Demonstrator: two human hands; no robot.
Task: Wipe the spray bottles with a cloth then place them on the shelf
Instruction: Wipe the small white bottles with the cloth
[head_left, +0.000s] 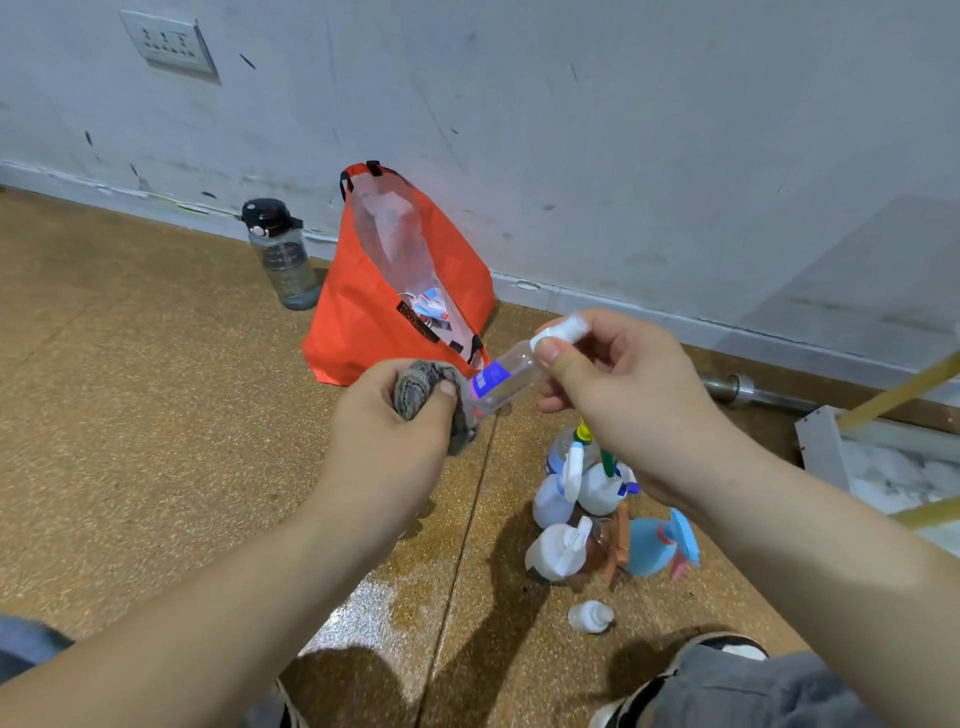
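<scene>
Left hand (392, 421) grips a bunched cloth (418, 392) against the base of a small clear bottle (506, 376), which the right hand (618, 400) pinches by its white cap (563, 330), tilted in mid-air. More bottles (587, 499) crowd the floor (156, 415) at five o'clock; an orange bag (363, 312) at eleven.

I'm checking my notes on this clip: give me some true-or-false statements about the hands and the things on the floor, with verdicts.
1. The right hand holds the small clear bottle at its white cap. True.
2. The left hand is empty. False: it grips a grey cloth at the bottle's lower end.
3. The orange bag lies closed and flat. False: it stands open by the wall.
4. More spray bottles are on the floor. True.
</scene>
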